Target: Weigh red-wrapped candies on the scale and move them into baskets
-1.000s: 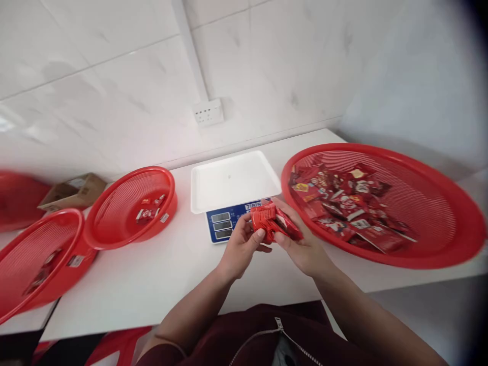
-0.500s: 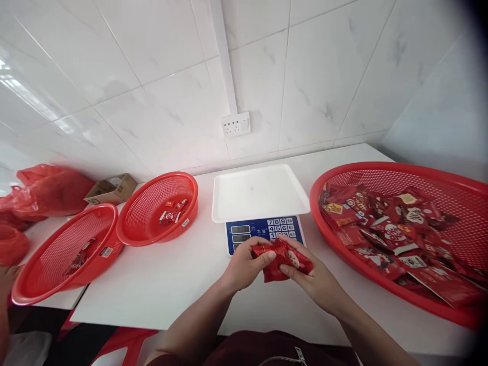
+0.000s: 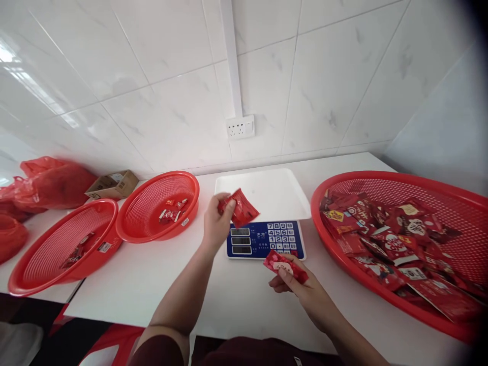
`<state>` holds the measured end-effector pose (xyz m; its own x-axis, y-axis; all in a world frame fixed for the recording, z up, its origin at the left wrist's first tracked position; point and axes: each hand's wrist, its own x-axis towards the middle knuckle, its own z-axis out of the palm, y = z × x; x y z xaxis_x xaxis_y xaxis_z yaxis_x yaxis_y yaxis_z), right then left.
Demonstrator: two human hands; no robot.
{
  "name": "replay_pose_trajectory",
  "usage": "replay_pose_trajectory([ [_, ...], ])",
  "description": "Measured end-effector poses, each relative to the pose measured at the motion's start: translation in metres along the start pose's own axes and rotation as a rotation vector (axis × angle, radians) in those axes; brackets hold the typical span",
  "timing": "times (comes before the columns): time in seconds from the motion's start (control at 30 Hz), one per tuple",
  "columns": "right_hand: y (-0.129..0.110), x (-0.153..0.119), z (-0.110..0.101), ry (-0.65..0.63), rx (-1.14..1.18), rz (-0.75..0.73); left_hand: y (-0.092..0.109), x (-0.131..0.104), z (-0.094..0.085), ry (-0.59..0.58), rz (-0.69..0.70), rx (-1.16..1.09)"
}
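My left hand (image 3: 220,219) pinches a red snack packet (image 3: 244,207) over the near left edge of the white weighing tray (image 3: 267,185). Lower and to the right, my right hand (image 3: 299,282) is closed on a pink-red packet with a pale patch (image 3: 284,267), just in front of the scale's blue keypad panel (image 3: 263,244). The two packets are apart. To the right stands a large red basket (image 3: 324,223) heaped with red snack packets (image 3: 396,241).
On the left are two red baskets, a nearer one (image 3: 23,269) and a farther one (image 3: 133,203), each with a few packets inside. Behind them sit a cardboard box (image 3: 114,185) and red plastic bags (image 3: 57,183). A wall socket (image 3: 240,127) is above the tray.
My hands were together over the keypad, holding red packets. They have separated: the left went up and left to the tray with one packet, the right stays low with the other.
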<state>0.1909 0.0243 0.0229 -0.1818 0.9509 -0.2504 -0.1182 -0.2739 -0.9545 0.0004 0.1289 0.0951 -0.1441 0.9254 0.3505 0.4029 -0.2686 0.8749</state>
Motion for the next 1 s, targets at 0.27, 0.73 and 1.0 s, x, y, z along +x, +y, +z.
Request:
replay_pose_trajectory([
  [0.27,0.008,0.003,0.003,-0.047,-0.083,0.001,-0.009,-0.045,-0.005,-0.302,0.161,0.164],
  [0.73,0.025,0.013,0.004,-0.197,-0.345,0.002,-0.042,-0.117,-0.003,-0.597,-0.236,0.001],
  [1.0,0.004,0.007,-0.005,-0.108,-0.342,0.016,-0.039,-0.099,0.012,-0.791,-0.569,-0.514],
])
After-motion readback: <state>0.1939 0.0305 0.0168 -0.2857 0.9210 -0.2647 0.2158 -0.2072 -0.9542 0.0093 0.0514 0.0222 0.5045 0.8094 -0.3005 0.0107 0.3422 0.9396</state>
